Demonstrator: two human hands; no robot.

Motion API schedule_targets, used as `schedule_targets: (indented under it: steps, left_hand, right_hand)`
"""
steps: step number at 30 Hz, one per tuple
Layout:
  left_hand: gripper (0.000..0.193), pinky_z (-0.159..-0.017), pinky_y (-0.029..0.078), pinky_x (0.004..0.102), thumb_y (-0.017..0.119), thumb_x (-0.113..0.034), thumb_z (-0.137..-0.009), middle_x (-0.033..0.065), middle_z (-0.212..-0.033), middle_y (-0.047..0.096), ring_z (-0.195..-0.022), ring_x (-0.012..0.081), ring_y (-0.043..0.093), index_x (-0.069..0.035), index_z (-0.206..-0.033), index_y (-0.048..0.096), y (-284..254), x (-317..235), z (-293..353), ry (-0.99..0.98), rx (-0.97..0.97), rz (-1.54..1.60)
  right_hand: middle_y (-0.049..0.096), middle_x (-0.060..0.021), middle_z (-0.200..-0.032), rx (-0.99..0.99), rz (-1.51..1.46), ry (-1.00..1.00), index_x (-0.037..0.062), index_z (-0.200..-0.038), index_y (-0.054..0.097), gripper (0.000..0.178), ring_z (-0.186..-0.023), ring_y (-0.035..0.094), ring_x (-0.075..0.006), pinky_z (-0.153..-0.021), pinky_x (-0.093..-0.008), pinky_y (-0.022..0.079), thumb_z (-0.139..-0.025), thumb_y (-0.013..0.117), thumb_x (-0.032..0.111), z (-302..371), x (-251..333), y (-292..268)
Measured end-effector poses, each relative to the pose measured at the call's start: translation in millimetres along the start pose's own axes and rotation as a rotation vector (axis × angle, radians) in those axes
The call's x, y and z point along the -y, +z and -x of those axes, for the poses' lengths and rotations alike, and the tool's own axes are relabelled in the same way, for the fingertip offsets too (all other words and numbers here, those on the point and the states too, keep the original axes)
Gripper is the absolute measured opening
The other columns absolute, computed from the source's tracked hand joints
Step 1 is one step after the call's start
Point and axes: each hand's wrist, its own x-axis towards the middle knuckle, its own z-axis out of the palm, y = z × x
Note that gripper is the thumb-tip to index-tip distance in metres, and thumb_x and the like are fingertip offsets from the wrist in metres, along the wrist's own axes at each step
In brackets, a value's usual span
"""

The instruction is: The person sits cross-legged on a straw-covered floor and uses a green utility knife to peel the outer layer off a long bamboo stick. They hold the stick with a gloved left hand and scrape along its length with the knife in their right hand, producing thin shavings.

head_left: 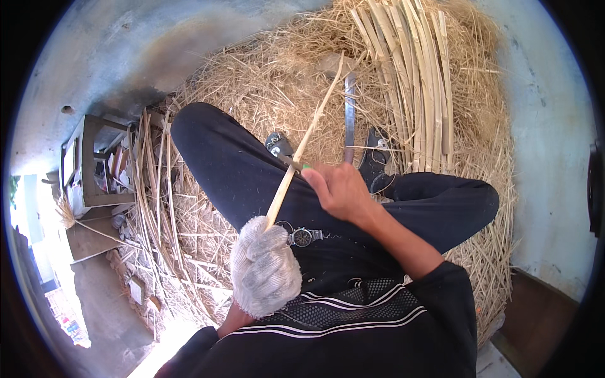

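My left hand [265, 268], in a pale, soiled knit glove, is closed round the lower end of a long split strip of bamboo or wood [308, 135]. The strip slants up and away over my lap. My right hand [343, 192] is bare and closed on a small knife [290, 162]; a bit of green shows by its fingers, and most of the handle is hidden. The knife's short blade crosses the strip about midway. Just right of the glove, a metal wristwatch [302, 237] rests against my dark clothing.
A long-bladed knife [350, 113] lies beyond my hands, between my shoes. Several split strips [413, 82] are bundled at the far right; more strips [151, 189] lie at left. Shavings [252, 88] cover the floor. A wooden cabinet [94, 164] stands left; a wall [545, 145] rises right.
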Motion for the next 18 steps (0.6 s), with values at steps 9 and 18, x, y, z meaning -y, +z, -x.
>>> schedule_targets:
  steps: [9, 18]
  left_hand:
    - [0.047, -0.023, 0.032, 0.0267, 0.022, -0.039, -0.108, -0.0048, -0.038, 0.039, -0.024, 0.0105, 0.035, -0.017, -0.069, 0.037, 14.0, 6.5, -0.1, -0.023, 0.267, 0.2]
    - [0.055, -0.026, 0.023, 0.0296, 0.025, -0.059, -0.104, -0.0045, -0.041, 0.034, -0.026, 0.0123, 0.028, -0.019, -0.072, 0.045, 10.0, 1.6, -0.5, -0.075, 0.155, -0.035]
  right_hand:
    - [0.054, -0.0181, -0.053, -0.009, 0.16, -0.021, 0.0026, -0.076, 0.058, 0.047, -0.051, 0.06, -0.0403, -0.052, -0.0497, 0.047, -0.101, 0.048, 0.042, -7.8, 8.2, 3.4]
    - [0.061, -0.0233, -0.059, 0.204, -0.277, -0.021, -0.0005, -0.078, 0.066, 0.054, -0.059, 0.062, -0.045, -0.06, -0.0534, 0.05, -0.102, 0.047, 0.045, 13.0, 69.8, -40.3]
